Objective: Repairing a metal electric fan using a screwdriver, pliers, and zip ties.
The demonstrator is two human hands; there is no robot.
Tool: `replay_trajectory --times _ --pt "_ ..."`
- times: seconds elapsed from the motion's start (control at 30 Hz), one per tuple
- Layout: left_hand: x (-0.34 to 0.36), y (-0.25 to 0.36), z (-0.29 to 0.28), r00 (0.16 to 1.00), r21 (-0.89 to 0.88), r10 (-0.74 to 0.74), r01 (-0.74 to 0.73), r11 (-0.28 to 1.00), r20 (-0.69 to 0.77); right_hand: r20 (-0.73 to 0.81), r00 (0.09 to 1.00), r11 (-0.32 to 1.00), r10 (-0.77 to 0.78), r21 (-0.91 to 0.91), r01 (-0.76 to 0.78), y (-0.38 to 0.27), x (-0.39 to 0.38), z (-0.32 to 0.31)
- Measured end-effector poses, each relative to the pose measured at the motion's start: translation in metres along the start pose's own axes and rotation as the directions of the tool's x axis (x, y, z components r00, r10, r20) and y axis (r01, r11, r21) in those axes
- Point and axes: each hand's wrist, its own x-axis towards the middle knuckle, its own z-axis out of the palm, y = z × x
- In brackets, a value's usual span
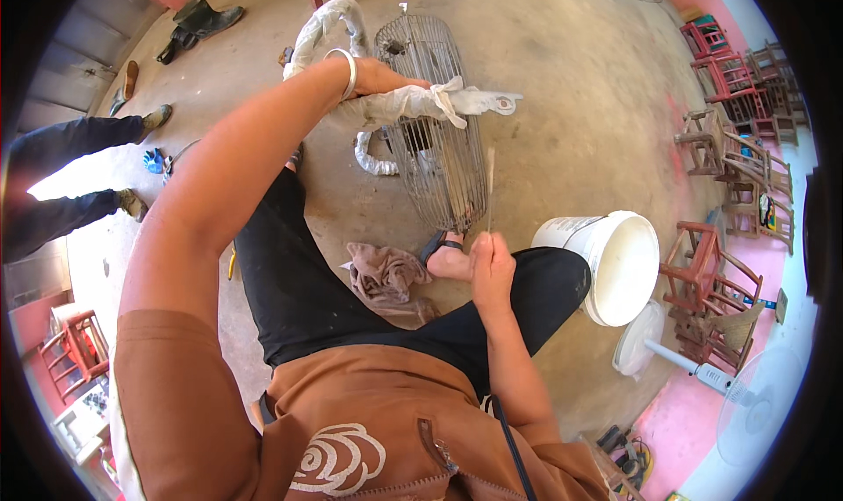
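My left hand [386, 78] reaches ahead, a white bangle on its wrist, and is closed on a bar wrapped in white plastic [399, 106]. The bar has a knotted wrap and a flat pale end with a hole pointing right. Beneath it on the floor lies a long rounded wire cage [430, 163], partly hidden by my hand and the bar. My right hand [492, 264], in a fist above my right knee, holds a thin pale strip [491, 180] pointing up beside the cage. The strip's lower end is hidden in my fingers.
A white bucket [622, 268] lies on its side at right, near its lid [638, 338] and a standing fan [755, 400]. A brown cloth [386, 273] lies between my feet. Wooden chairs [698, 259] line the right wall. Another person's legs [79, 141] and black boots [202, 18] are at left.
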Motion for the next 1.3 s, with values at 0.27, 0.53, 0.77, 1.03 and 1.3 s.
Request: replay_trajectory --times 0.27,0.53,0.77,1.03,1.3 --pt "-0.006 0.005 -0.006 0.979 -0.203 0.112 -0.076 0.976 0.17 0.236 0.969 0.984 0.072 -0.178 -0.029 0.022 -0.023 -0.012" --pt "0.008 0.005 -0.002 0.99 -0.082 0.046 -0.036 0.996 0.132 0.235 0.97 0.972 0.07 -0.233 -0.014 0.026 -0.005 -0.005" --pt "-0.006 0.006 -0.005 0.984 -0.072 0.134 -0.126 0.989 0.118 0.285 0.951 0.986 0.117 -0.147 -0.077 0.018 0.005 0.001" --pt "0.002 0.015 -0.001 0.998 0.019 0.054 -0.055 0.998 0.037 0.201 0.974 0.989 0.099 -0.128 -0.074 0.02 -0.003 0.009" --pt "0.009 -0.002 -0.001 0.998 -0.068 0.042 -0.038 0.997 0.047 0.186 0.98 0.996 0.07 -0.061 -0.06 0.02 -0.008 0.022"
